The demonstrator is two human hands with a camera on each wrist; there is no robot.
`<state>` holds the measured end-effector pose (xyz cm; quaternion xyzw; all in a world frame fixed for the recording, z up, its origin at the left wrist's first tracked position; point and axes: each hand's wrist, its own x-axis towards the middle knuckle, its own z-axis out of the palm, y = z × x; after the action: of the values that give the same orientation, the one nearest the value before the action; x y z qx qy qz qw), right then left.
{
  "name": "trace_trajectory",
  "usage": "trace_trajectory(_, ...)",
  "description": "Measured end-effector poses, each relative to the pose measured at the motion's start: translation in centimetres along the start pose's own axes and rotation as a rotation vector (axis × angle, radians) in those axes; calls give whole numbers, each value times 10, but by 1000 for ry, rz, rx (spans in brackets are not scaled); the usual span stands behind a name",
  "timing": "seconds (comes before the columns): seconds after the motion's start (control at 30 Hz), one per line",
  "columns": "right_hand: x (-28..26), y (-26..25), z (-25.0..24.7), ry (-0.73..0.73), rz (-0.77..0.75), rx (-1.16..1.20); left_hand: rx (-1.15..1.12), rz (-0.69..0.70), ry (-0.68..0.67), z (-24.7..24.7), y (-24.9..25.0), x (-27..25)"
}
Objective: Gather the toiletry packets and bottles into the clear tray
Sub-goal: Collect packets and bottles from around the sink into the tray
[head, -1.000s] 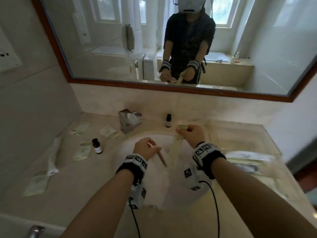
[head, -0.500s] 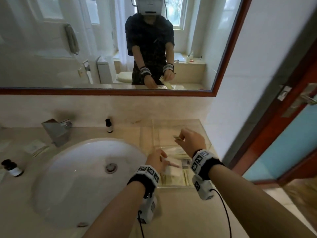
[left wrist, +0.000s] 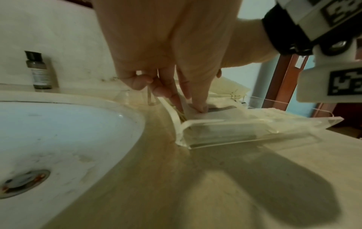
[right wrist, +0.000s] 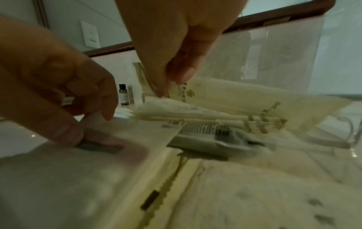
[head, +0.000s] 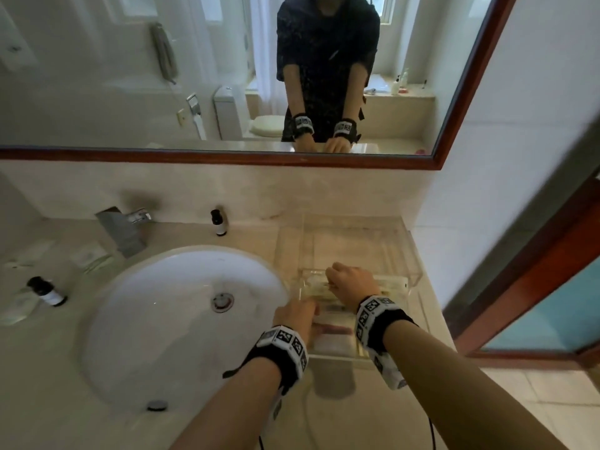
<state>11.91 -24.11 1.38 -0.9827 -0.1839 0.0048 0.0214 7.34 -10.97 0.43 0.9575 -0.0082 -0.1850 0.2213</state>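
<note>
While both of your hands work inside it, the tray (head: 411, 278) sits on the counter (head: 324, 414) just right of the sink (head: 156, 319), against the wall end, with several cream packets (right wrist: 231, 99) already lying in it. Your right hand (head: 352, 282) pinches 1 cream packet (right wrist: 207, 93) by its top edge between thumb and fingers, its lower end down among the others in the tray. Your left hand (head: 297, 315) reaches into the near left part of the tray, 2 fingertips (left wrist: 198, 106) straight and pressing flat on a pale packet (left wrist: 219, 111) with a dark strip; the left wrist view shows the other fingers curled back above the tray's rim. I cannot tell whether anything is pinched under that hand. Beneath the upper packets the right wrist view shows a boxed item (right wrist: 205, 136) with fine print, blurred. Outside the tray, 1 small dark-capped bottle (head: 218, 222) stands upright at the back of the counter by the backsplash, between the faucet (head: 125, 227) and the tray. Another bottle (head: 47, 292) stands left of the sink, near more packets (head: 86, 254) on that side of the counter. Above the backsplash, the mirror (head: 467, 92) shows both of your wrists bent over the tray.
</note>
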Motion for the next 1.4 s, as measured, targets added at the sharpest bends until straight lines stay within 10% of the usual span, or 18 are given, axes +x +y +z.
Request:
trace_trajectory(0.4, 13, -4, 21, -198, 2, 102, 462, 434, -108, 13, 2, 2)
trace_trajectory(0.87, 29, 5, -3, 28, 70, 280, 567, 514, -41, -2, -26, -1)
trace_trajectory(1.4, 129, -224, -14, -37, -134, 294, 358, 77, 275, -119, -272, -25)
